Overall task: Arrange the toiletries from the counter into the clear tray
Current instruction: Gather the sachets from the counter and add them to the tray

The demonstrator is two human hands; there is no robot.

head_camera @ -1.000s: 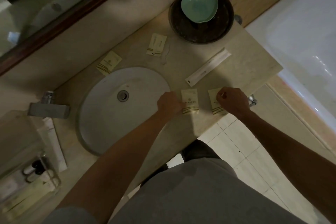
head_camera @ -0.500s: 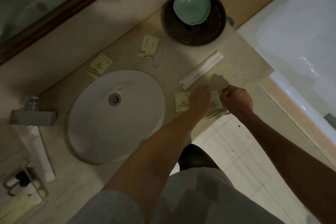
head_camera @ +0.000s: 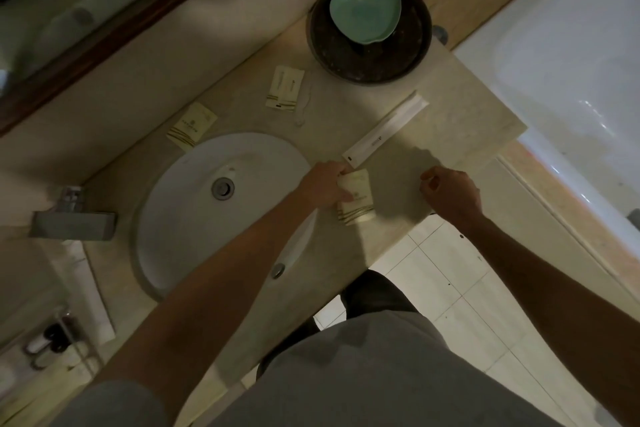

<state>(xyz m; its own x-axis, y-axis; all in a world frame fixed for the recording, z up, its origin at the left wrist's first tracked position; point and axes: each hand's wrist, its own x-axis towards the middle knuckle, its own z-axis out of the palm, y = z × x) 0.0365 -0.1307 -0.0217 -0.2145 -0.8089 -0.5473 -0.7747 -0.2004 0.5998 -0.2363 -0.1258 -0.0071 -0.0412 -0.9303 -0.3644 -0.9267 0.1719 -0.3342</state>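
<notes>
My left hand (head_camera: 325,184) grips cream toiletry packets (head_camera: 358,199) by their left edge, just right of the sink; two seem stacked, the lower one peeking out below. My right hand (head_camera: 450,192) is a loose fist near the counter's front right edge, with nothing visible in it. A long white sachet (head_camera: 386,130) lies diagonally just beyond the held packets. Two more cream packets lie behind the sink, one (head_camera: 284,88) by the dark bowl and one (head_camera: 191,126) at the basin's rim. The clear tray (head_camera: 65,333) sits at the far lower left with small bottles inside.
A white oval sink (head_camera: 194,211) fills the counter's middle, with a metal faucet (head_camera: 71,218) to its left. A dark round bowl (head_camera: 412,55) holding a green apple-shaped dish (head_camera: 365,12) stands at the back. A bathtub (head_camera: 571,62) lies to the right, and tiled floor is below the counter edge.
The two packets lay side by side at the front edge. My left hand reached right to the far packet and now holds both gathered together by the sink. My right hand let go.
</notes>
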